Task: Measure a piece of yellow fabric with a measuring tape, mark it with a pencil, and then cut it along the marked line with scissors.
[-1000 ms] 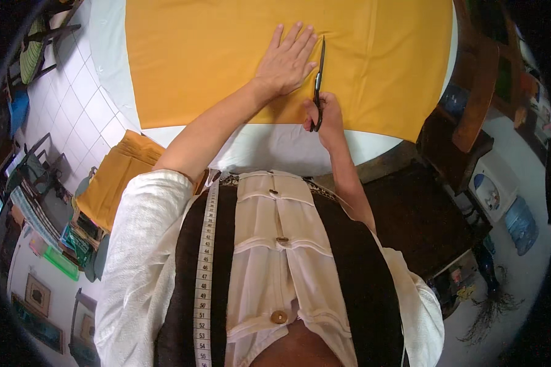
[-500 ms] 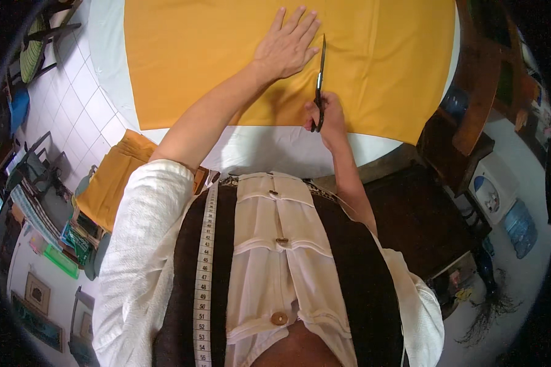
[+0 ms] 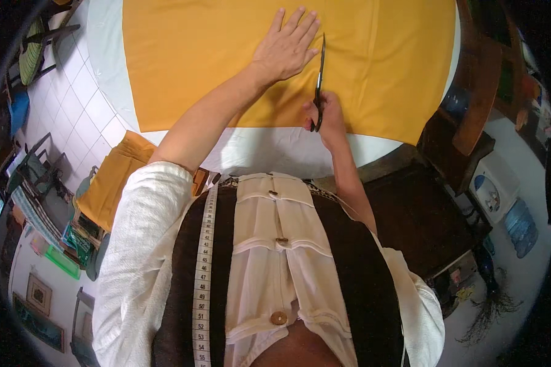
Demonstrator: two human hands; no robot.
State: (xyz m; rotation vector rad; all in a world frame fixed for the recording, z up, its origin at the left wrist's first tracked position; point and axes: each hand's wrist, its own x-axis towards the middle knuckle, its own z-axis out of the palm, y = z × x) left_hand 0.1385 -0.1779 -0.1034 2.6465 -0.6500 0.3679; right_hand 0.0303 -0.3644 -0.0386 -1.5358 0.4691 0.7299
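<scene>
A wide piece of mustard-yellow fabric lies spread over a white-covered table. My left hand lies flat on the fabric with fingers apart, just left of the scissors' tip. Near the fabric's lower edge, my right hand grips black-handled scissors, their long blades pointing away from me along the cloth and appearing closed or nearly closed. Some creases run in the fabric around the blades. A white tape measure hangs over the left side of my dark vest.
Folded yellow cloth sits on a chair at the lower left, with chairs and tiled floor beyond. On the right stand dark wooden furniture, a wooden chair back, a white sink-like basin and a blue water bottle.
My left hand slid forward, away from me, along the fabric between one second and half a second ago, and has stayed about there since. My right hand and the scissors have barely moved.
</scene>
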